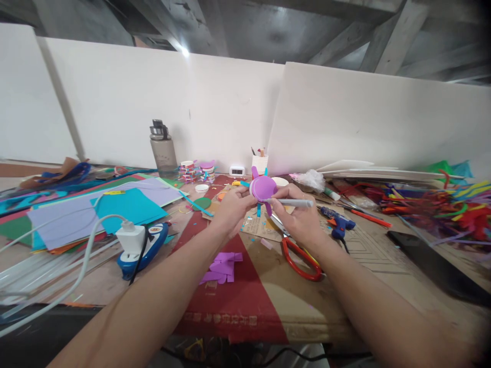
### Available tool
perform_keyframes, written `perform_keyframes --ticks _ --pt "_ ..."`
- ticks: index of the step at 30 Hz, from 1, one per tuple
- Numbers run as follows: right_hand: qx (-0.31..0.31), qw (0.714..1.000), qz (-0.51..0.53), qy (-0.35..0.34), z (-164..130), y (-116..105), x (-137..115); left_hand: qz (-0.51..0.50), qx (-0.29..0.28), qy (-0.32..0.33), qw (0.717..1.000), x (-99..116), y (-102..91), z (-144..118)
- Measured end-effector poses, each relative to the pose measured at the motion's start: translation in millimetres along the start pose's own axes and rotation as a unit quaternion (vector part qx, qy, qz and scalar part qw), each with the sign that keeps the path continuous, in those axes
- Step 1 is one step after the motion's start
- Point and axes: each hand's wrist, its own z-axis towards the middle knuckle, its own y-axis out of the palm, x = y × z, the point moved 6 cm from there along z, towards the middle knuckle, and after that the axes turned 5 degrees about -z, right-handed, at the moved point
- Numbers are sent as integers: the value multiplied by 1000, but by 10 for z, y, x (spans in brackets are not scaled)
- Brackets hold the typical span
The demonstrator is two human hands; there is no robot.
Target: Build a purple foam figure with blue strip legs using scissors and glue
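Observation:
My left hand (238, 204) grips the side of a small round paper craft (264, 189), its flat purple disc turned toward me. Purple and blue paper strips stick out around its edge. A light grey pen-like stick (293, 203) is held in my right hand (297, 217), with its inner end by the disc's lower right edge. My right fingertips are at the craft's right side. Below my right hand lie red-handled scissors (301, 260), partly hidden by my wrist. A pile of purple paper strips (224, 267) rests on the cardboard between my forearms.
Coloured paper sheets (126, 209), a blue power strip (153, 243) with a white plug, and cables lie to the left. A bottle (163, 153) stands behind. At right are a blue glue gun (339, 225), a black phone-like slab (433, 260) and colourful pipe cleaners (468, 214).

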Motion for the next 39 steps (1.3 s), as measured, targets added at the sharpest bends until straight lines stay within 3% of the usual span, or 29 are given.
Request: perform_keyframes --ticks 39 --pt "51 997 15 50 2 -56 72 -44 -15 18 999 -8 -7 14"
